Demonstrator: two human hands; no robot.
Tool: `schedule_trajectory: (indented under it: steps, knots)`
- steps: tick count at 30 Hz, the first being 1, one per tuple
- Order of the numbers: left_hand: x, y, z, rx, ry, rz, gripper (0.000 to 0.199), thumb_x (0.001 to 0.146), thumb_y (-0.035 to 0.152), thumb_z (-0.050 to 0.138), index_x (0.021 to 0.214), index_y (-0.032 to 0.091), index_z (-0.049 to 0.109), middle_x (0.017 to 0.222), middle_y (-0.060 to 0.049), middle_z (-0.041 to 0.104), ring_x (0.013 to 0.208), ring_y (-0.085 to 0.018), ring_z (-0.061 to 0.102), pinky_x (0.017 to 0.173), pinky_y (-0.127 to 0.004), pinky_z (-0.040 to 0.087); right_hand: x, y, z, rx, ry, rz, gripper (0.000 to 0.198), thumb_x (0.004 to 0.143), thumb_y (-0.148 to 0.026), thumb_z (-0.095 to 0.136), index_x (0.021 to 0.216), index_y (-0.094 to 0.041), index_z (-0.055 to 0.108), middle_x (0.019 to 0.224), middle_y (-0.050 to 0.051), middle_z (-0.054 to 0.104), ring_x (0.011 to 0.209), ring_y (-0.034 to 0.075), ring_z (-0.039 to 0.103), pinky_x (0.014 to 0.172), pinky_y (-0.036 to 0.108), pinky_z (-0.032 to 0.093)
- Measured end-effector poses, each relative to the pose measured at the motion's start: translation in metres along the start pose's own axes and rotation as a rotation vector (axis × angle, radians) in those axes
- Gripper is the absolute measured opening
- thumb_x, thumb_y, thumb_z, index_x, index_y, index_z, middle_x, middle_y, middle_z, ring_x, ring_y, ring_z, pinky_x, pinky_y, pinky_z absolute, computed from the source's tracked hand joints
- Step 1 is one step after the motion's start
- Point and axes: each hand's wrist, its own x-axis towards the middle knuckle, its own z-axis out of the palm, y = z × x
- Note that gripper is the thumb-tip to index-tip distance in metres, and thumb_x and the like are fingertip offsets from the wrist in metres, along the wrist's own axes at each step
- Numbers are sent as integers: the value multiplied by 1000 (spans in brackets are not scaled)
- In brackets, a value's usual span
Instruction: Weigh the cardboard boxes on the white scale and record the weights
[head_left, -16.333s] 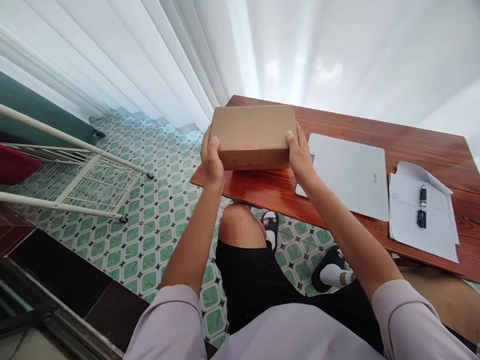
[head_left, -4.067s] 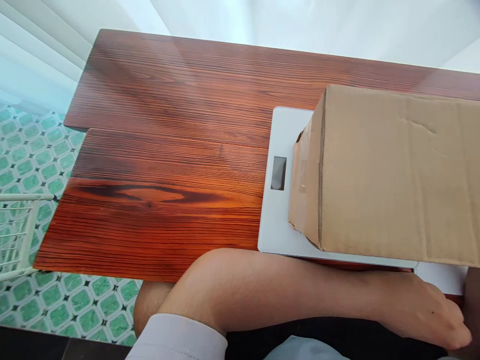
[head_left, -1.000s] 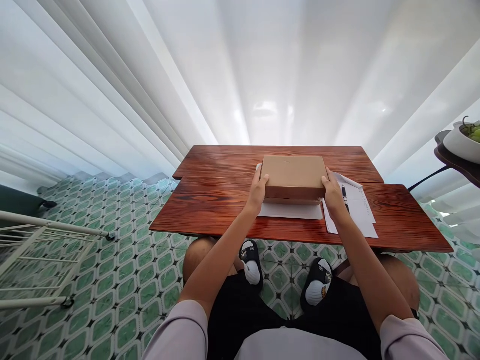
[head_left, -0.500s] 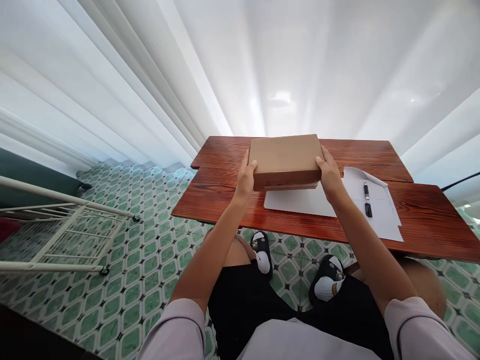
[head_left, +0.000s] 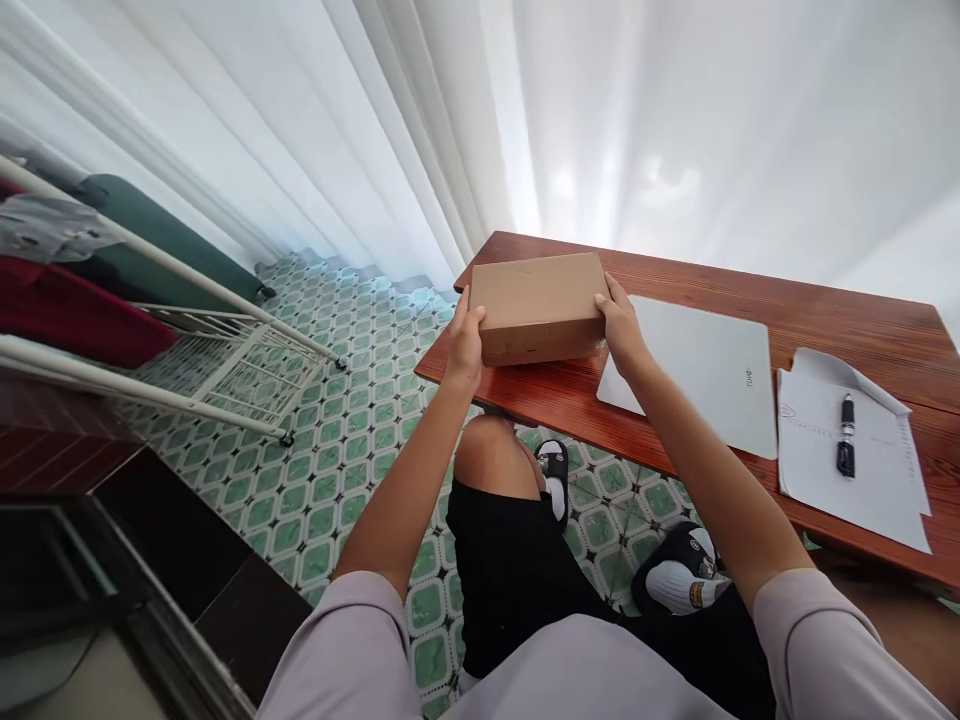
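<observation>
Room: a white curtain (head_left: 570, 120) hangs behind a red-brown worktop (head_left: 840, 300); the floor (head_left: 352, 420) has green tiles.
Box: the brown box (head_left: 538, 290) is over the worktop's left end; nobody can tell if it touches the wood.
Hands: the left hand (head_left: 465, 345) and right hand (head_left: 624, 325) pinch the box between them.
Holding well: the person should squeeze evenly and keep it flat.
Nearby: a white plate (head_left: 705, 360), papers (head_left: 817, 480) and a pen (head_left: 847, 435).
In the way: the plate, just right of the box.

Box (head_left: 538, 305): matt cardboard. Table (head_left: 862, 335): glossy wood. Curtain (head_left: 690, 110): sheer cloth.
</observation>
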Motion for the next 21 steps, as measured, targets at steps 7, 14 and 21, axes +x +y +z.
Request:
schedule_trajectory:
  steps: [7,14,21]
  knots:
    - [-7,-16,-19,-35,50,-30,57,83,33,51,139,28,56,149,3,55,146,-23,42,122,-36,37,3,24,24,-14,-37,-18,66,91,-34,41,156,-21,37,161,-1,32,149,17,29,127,38,24]
    - [-10,-32,-23,1,96,-73,58,87,36,52,144,27,50,156,1,47,148,-26,38,124,-40,34,1,33,29,-52,-32,-32,69,91,-33,39,158,-17,33,160,-1,33,148,17,30,128,37,24]
    - [-18,-12,-17,349,239,305,64,92,46,59,149,22,42,159,-3,42,152,-28,31,129,-44,25,-4,27,2,-90,-28,-53,62,97,-37,40,156,-18,31,157,7,37,146,19,35,126,39,28]
